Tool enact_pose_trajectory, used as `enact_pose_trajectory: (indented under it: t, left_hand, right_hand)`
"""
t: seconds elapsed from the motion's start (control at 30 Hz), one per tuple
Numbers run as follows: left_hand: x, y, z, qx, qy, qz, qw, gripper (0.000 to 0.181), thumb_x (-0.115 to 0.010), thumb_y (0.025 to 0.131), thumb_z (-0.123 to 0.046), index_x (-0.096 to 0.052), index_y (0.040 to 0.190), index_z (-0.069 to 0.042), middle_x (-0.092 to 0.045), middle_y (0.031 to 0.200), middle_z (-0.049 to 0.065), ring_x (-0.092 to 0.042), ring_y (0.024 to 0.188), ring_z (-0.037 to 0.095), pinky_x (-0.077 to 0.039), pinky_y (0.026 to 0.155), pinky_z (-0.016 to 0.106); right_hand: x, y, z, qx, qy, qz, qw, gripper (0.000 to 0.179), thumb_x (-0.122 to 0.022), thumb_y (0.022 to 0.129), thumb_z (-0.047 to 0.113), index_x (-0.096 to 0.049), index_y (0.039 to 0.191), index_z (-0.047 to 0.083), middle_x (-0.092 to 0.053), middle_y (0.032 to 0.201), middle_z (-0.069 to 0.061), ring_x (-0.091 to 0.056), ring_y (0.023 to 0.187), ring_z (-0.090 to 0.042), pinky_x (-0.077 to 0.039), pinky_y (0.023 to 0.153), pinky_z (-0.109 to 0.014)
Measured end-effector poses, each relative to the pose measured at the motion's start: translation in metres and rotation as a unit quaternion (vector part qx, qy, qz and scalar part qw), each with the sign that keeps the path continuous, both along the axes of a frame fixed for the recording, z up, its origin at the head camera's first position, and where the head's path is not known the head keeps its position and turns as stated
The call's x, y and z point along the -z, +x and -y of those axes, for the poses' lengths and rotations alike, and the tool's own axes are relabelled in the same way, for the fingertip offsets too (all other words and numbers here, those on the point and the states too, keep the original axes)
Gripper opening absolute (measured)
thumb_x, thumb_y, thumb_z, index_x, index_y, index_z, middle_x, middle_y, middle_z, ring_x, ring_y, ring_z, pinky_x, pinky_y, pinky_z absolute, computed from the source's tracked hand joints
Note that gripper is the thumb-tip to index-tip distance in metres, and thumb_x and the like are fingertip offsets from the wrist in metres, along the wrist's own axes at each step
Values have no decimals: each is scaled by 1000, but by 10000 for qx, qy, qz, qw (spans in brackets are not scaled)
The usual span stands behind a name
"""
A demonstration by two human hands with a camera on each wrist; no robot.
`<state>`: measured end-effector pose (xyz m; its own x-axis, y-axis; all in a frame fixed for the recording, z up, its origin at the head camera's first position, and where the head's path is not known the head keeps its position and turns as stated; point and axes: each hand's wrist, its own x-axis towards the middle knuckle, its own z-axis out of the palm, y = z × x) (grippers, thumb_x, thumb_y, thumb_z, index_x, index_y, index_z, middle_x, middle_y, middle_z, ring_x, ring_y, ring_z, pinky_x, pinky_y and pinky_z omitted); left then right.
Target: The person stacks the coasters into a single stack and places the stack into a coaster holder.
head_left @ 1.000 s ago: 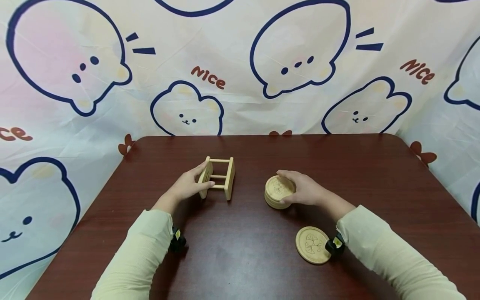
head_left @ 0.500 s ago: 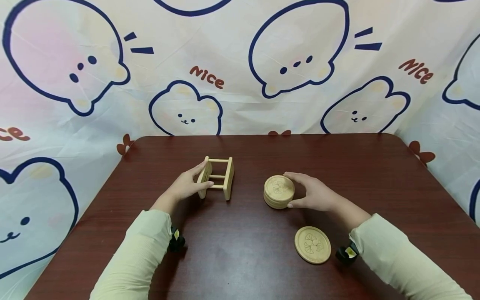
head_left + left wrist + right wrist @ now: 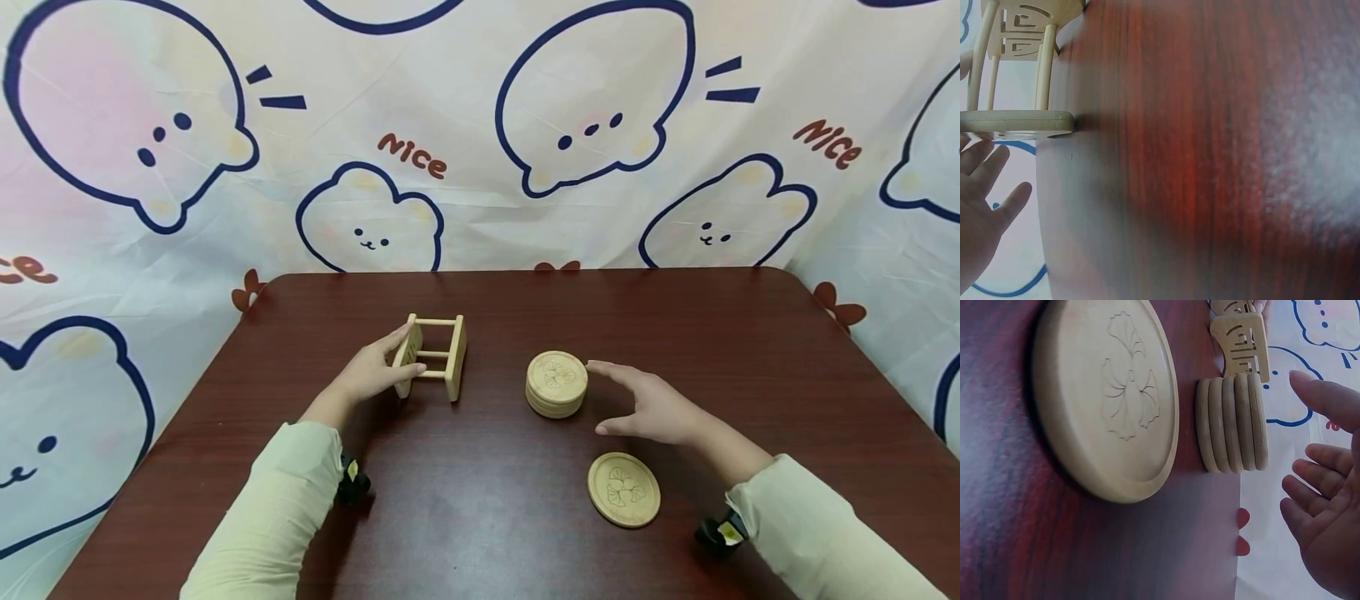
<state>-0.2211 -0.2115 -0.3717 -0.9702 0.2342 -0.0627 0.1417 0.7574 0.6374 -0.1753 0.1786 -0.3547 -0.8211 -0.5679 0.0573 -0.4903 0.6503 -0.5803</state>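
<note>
A light wooden coaster rack (image 3: 454,358) with carved side panels and round rods stands left of the table's middle. My left hand (image 3: 371,371) holds its left panel, the thumb reaching past the panel's front edge. In the left wrist view, several fingers (image 3: 988,165) lie loosely outside that panel. A stack of round wooden coasters (image 3: 557,383) sits right of the rack. To its right hovers my right hand (image 3: 652,406), thumb and fingers spread apart and holding nothing. One single coaster (image 3: 624,490) with a carved leaf pattern lies flat nearer to me.
The dark reddish-brown table (image 3: 480,517) carries all these things. A cartoon-printed cloth (image 3: 480,100) hangs behind and at the sides. A black wrist camera (image 3: 722,533) is on the right wrist, close to the tabletop.
My right hand has let go of the coaster stack and drawn back to the right and toward me. The stack stays in place; the left hand remains at the rack.
</note>
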Motion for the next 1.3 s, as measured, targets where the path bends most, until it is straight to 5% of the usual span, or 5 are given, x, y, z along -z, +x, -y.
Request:
enact_pose_trajectory:
  t: [0.73,1.3]
  left_hand:
    - [0,2,1,12,150,30,9999,85,-60,73,-50,-18,139,-17,-23,138,15,-35,116,32,-32,89,46]
    - [1,0,1,28,147,-25,9999,84,-61,74,-48,-19,139,-17,-25,137,16,-37,114,31,-32,88,46]
  right_hand:
    - [17,27,-24,-168,23,-157,9997,75,-74,65,31,-42,127,3,-42,127,-10,-36,116,-26,-31,89,-45]
    - [28,41,-24,-732,-39,17,9973,70,-71,68,35,-45,123,1,-48,121,-10,-42,110,-27,-34,88,-36]
